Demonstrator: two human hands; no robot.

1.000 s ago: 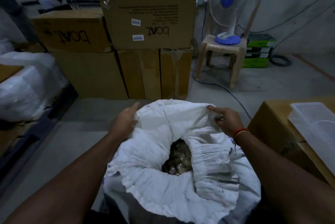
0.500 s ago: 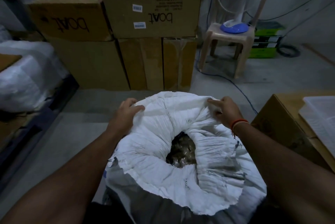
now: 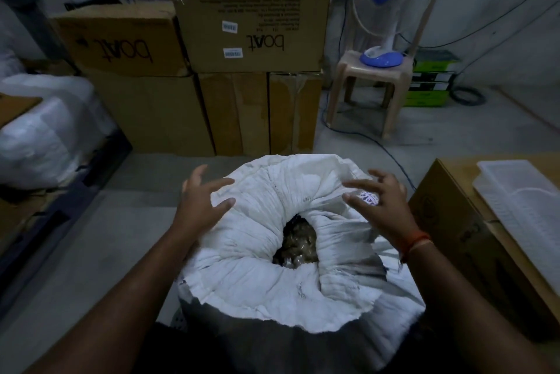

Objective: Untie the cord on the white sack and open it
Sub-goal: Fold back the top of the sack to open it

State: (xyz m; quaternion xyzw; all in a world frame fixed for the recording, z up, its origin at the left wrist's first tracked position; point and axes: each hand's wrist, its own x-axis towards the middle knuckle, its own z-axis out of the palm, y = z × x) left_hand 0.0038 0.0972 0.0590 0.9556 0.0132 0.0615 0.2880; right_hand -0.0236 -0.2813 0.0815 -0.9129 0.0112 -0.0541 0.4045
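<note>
The white sack stands upright in front of me, its mouth rolled outward into a thick collar. Through the round opening I see dark brownish contents. No cord is visible. My left hand hovers at the sack's far left rim with fingers spread, holding nothing. Over the far right rim my right hand also has its fingers apart, just above the fabric; a small white printed label shows between them. A red thread band sits on my right wrist.
Stacked cardboard boxes stand behind the sack. A table fan sits on a plastic stool at the back right. A carton with a clear plastic tray is at my right. White bundles lie left.
Both hands have let go of the sack's rolled rim and lifted off with fingers spread. The camera view shifted slightly.
</note>
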